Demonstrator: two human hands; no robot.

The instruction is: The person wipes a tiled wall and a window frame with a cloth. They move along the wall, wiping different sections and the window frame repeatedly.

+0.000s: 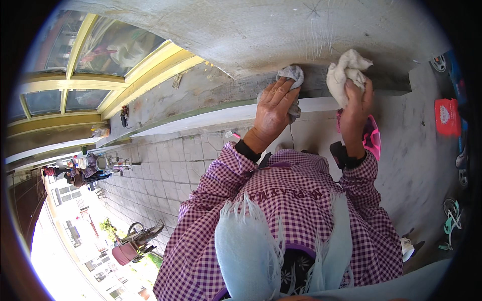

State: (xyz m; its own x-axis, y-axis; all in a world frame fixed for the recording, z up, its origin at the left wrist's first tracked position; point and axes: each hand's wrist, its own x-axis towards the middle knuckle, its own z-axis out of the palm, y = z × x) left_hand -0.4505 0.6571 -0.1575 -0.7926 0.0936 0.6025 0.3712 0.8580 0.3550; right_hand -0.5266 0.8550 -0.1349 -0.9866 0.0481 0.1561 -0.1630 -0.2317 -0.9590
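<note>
My left hand (276, 105) lies over a crumpled grey cloth (293, 75), which rests against a grey concrete ledge (241, 88) at the foot of the wall. Its fingers curve over the cloth, and the palm side is hidden. To its right, my right hand (357, 101) grips a bunched off-white cloth (340, 79) at the ledge's dark stretch. Part of that cloth sticks up beyond the fingers. Below my right wrist, a bright pink object (371, 137) shows partly behind the forearm; its kind is unclear.
A yellow-framed window (124, 82) stands left above the ledge. A red package (447, 117) sits at the right rim, near a small bicycle (451, 222). Paving (177, 158) stretches left towards people (81, 173) beside parked cycles. A tricycle (131, 248) stands lower left.
</note>
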